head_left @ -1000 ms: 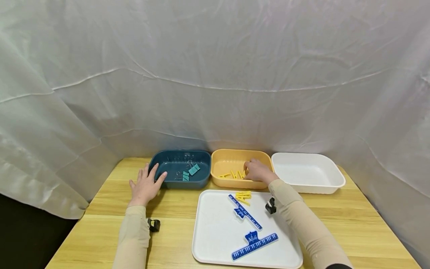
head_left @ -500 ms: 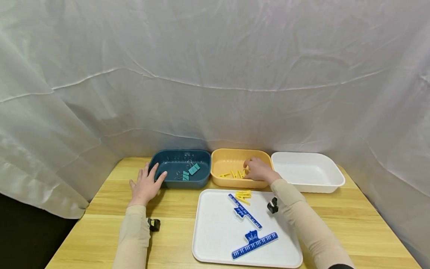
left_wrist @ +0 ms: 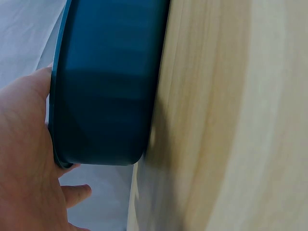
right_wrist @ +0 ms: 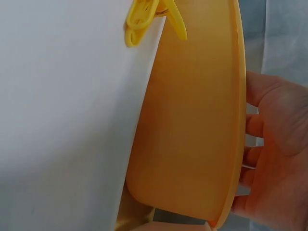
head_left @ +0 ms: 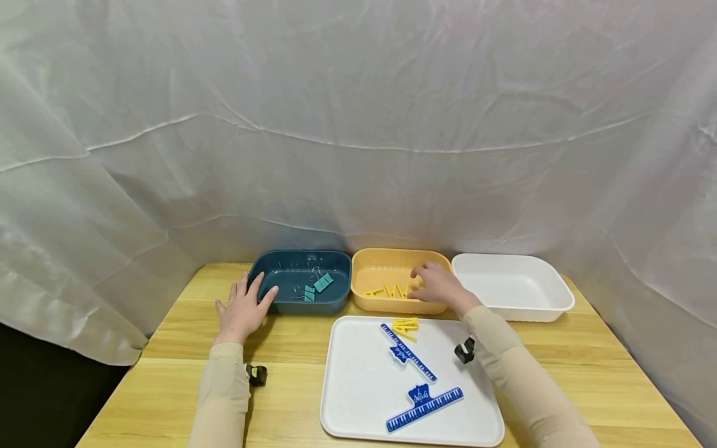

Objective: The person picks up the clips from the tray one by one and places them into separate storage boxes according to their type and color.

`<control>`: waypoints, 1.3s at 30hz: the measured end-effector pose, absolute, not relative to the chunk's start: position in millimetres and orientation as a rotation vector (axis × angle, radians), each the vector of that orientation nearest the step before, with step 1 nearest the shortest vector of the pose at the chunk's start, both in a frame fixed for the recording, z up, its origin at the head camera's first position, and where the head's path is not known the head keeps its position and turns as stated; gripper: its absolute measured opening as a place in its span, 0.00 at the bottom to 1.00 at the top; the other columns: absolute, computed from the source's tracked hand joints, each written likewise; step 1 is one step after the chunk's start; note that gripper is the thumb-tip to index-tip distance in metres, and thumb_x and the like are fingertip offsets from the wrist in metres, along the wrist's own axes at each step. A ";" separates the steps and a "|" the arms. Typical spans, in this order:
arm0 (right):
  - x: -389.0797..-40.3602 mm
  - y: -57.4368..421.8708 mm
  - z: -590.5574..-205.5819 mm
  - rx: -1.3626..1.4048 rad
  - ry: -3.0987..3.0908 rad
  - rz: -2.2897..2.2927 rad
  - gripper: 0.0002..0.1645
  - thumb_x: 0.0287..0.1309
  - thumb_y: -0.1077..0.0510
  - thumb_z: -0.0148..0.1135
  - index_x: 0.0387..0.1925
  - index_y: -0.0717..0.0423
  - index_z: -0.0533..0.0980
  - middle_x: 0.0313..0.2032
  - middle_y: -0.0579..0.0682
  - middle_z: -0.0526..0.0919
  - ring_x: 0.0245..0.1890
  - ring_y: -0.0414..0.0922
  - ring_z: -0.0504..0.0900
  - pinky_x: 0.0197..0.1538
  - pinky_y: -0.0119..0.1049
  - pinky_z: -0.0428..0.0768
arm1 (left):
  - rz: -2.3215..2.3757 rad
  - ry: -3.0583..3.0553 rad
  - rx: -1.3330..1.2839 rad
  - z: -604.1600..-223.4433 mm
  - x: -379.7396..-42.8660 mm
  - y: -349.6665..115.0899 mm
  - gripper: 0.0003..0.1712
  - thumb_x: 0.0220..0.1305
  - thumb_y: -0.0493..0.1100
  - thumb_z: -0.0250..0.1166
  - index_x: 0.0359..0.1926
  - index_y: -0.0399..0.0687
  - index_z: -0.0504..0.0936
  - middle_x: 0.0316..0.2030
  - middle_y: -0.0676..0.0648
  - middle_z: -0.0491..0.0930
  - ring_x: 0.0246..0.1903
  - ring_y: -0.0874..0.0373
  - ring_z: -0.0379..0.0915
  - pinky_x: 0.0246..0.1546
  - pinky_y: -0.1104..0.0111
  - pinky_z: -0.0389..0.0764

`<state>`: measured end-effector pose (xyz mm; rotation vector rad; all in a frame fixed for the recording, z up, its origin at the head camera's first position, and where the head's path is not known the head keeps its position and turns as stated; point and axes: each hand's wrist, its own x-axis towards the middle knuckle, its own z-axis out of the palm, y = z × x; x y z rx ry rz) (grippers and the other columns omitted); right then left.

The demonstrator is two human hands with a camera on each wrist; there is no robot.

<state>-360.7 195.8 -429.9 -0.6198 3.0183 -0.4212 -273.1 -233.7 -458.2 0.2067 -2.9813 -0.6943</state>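
My left hand (head_left: 239,311) rests at the left end of the dark blue bin (head_left: 302,307), fingers spread over its rim; the left wrist view shows the thumb along that rim. Two teal binder clips (head_left: 323,283) lie inside. My right hand (head_left: 439,287) reaches over the yellow bin (head_left: 392,305) with loosely bent, separated fingers and nothing visible between them. Its fingertips are partly hidden behind the bin wall in the right wrist view. Several yellow clothespins (head_left: 389,290) lie in this bin, left of the fingers. More yellow clothespins (head_left: 406,323) lie on the white tray (head_left: 353,386).
Two blue piano-key music clips (head_left: 424,409) lie on the tray, in front of the bins. A white bin (head_left: 515,283) with nothing in it stands at the right of the row. Grey-white cloth (head_left: 358,137) hangs behind the wooden table (head_left: 285,398).
My right hand has shifted slightly right, away from the clothespins in the yellow bin, and its fingers have loosened a little. The left hand has stayed where it was.
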 end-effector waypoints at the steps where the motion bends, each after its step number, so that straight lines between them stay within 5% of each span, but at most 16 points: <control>1: -359.5 196.4 -429.7 -0.625 3.029 -0.426 0.28 0.52 0.43 0.71 0.50 0.54 0.78 0.54 0.58 0.76 0.52 0.55 0.72 0.58 0.54 0.74 | -0.693 -2.981 0.206 -458.2 -273.1 -233.7 0.47 0.66 0.76 0.39 0.78 0.58 0.48 0.78 0.37 0.35 0.74 0.29 0.32 0.61 0.23 0.32; 9: -349.5 202.0 -430.5 -0.701 3.126 -0.430 0.25 0.53 0.42 0.69 0.47 0.53 0.79 0.50 0.56 0.77 0.50 0.55 0.73 0.53 0.54 0.75 | -0.679 -2.995 0.212 -459.3 -272.6 -234.2 0.50 0.64 0.79 0.35 0.78 0.58 0.46 0.78 0.36 0.35 0.74 0.29 0.32 0.61 0.23 0.31; 17: -339.8 207.3 -430.5 -0.725 3.142 -0.462 0.25 0.55 0.41 0.67 0.49 0.51 0.79 0.48 0.54 0.76 0.47 0.52 0.72 0.50 0.52 0.76 | -0.703 -2.990 0.223 -457.9 -272.4 -234.5 0.43 0.70 0.70 0.43 0.78 0.58 0.46 0.78 0.37 0.34 0.75 0.30 0.30 0.62 0.24 0.30; 39: -302.2 212.4 -426.3 -0.884 3.140 -0.595 0.24 0.52 0.45 0.72 0.48 0.50 0.80 0.47 0.51 0.75 0.45 0.49 0.73 0.49 0.47 0.77 | -0.719 -2.984 0.222 -458.3 -271.6 -236.9 0.47 0.67 0.76 0.39 0.78 0.59 0.46 0.78 0.38 0.33 0.75 0.30 0.31 0.62 0.24 0.29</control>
